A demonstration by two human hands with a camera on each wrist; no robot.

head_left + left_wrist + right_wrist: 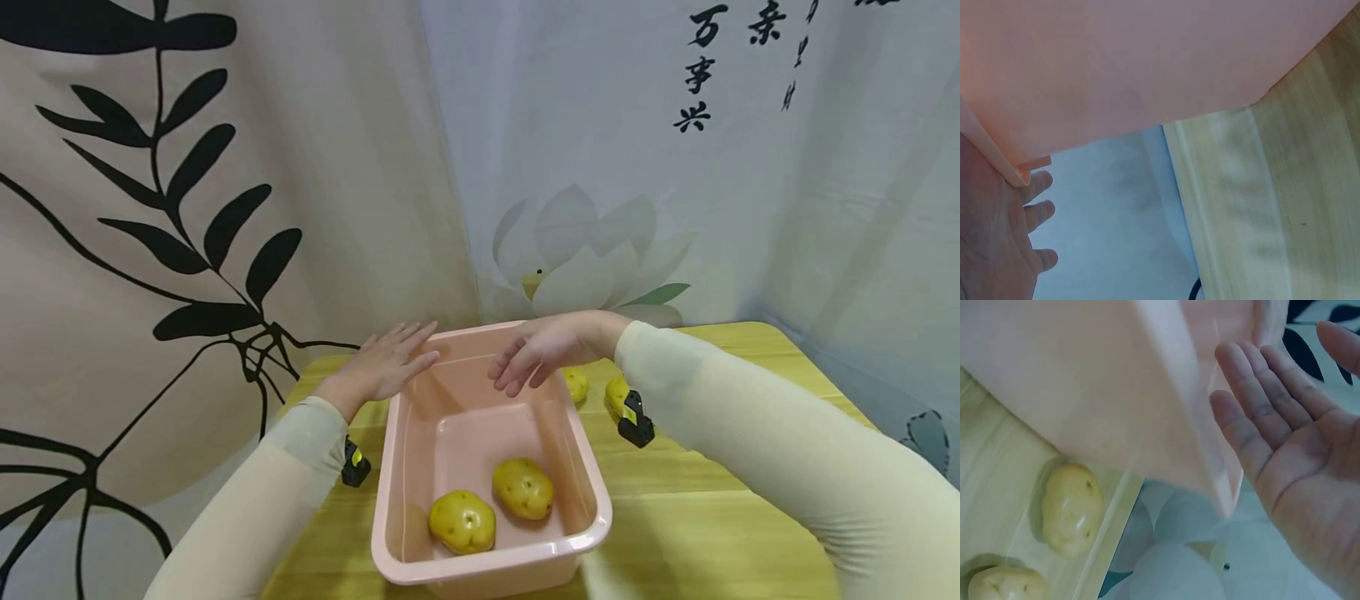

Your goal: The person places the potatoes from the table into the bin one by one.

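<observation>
A pink plastic tub [491,571] stands on the table with two yellow potatoes, one potato [462,522] near its front left corner and another potato [523,488] to the right of it. My left hand [386,367] lies at the far left rim, fingers stretched out and holding nothing; the left wrist view shows its palm beside the tub's edge. Over the far right part of the tub hovers my right hand [551,346], fingers loosely bent and empty. In the right wrist view its palm [1304,450] and all fingers are bare.
Right of the tub, two more potatoes lie on the wooden table [712,500]: one potato [1072,509] close to the tub and another potato [1009,584] farther off. A printed curtain [360,167] hangs behind the table's far edge.
</observation>
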